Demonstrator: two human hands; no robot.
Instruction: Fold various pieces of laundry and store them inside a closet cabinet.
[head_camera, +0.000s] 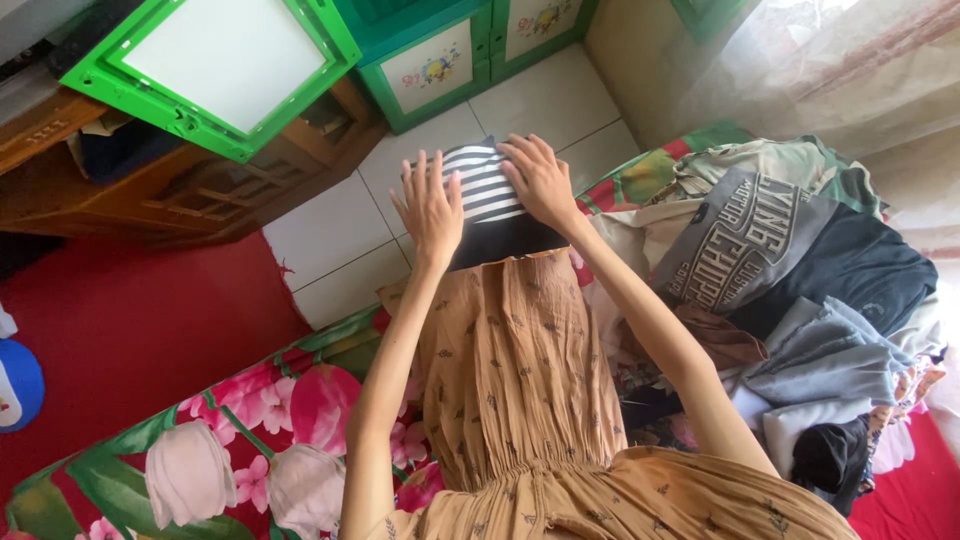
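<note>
Both hands flat and open, fingers spread, pressing on a folded black-and-white striped garment (490, 205) laid over the knees on a tan patterned pleated skirt (520, 370). Left hand (432, 208) on the garment's left edge, right hand (540, 180) on its upper right part. Just to the right, a loose heap of unfolded clothes (790, 300), grey printed shirt on top. Underneath, a red floral bedsheet (250, 420). Beyond, white floor tiles (340, 220) and a green-framed cabinet (440, 60), doors shut, contents hidden.
</note>
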